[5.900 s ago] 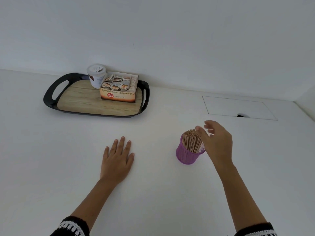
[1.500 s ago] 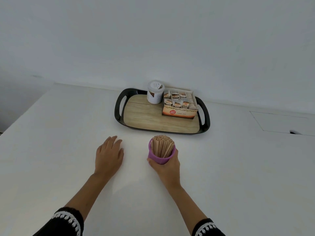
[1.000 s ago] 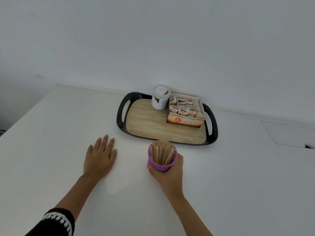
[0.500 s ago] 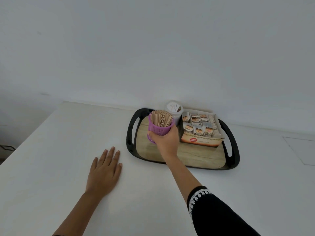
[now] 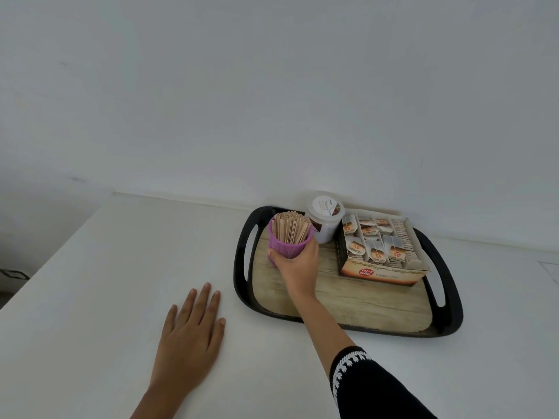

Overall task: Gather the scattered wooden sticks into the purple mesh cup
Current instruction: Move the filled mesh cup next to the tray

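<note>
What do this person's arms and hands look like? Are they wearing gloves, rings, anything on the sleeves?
Both hands are bare: no gloves, rings or watch show on the left hand or the right hand. The right forearm comes out of a black sleeve whose cuff is edged with a white leaf-like embroidered trim. The left forearm is bare as far as the picture's bottom edge, so no sleeve shows there.

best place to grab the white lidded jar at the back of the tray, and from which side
Probably the round white lidded jar is best taken round its upper wall just under the lid, coming from above. It stands upright, hemmed in by the purple mesh cup of wooden sticks in the right hand and the open cardboard tea-bag box, so a side grip looks blocked.
</note>
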